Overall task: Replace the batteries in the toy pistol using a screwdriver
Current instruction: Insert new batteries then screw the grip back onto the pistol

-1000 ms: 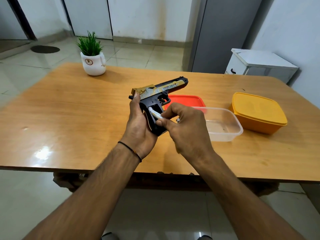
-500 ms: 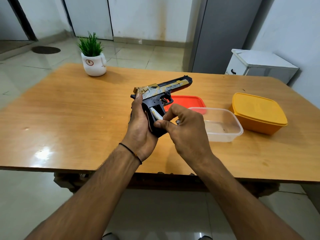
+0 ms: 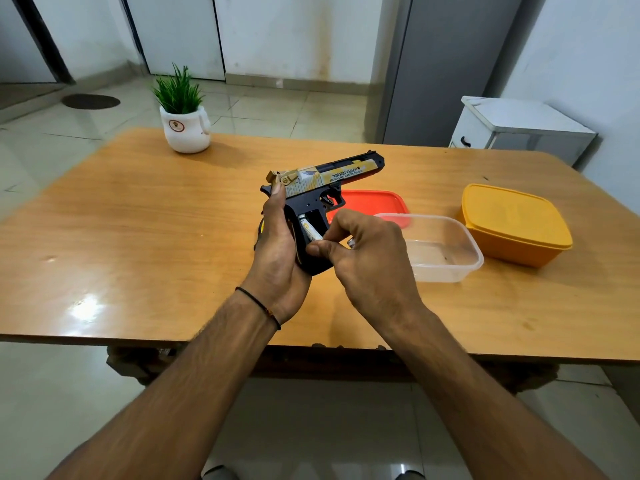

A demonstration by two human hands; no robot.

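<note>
Since half a second ago the black-and-gold plastic toy pistol (image 3: 332, 176) has risen slightly and swung a little to the right, and both hands have gone with it.

Left hand (image 3: 277, 251): wrapped around the back of the grip, holding the pistol above the orange-brown wooden worktop (image 3: 138, 220), muzzle pointing away and to the right.

Right hand (image 3: 367, 258): its curled fingers (image 3: 341, 220) and thumb pinch the lower end of a white cylindrical battery (image 3: 310, 231), which lies slantwise in the open grip compartment. A small pale object shows beneath them, unidentified.

Step in hand, by my judgement: seating or withdrawing a battery. I cannot tell which.

The next move calls for a steadily held pistol and correct polarity. No screwdriver is plainly visible.
</note>
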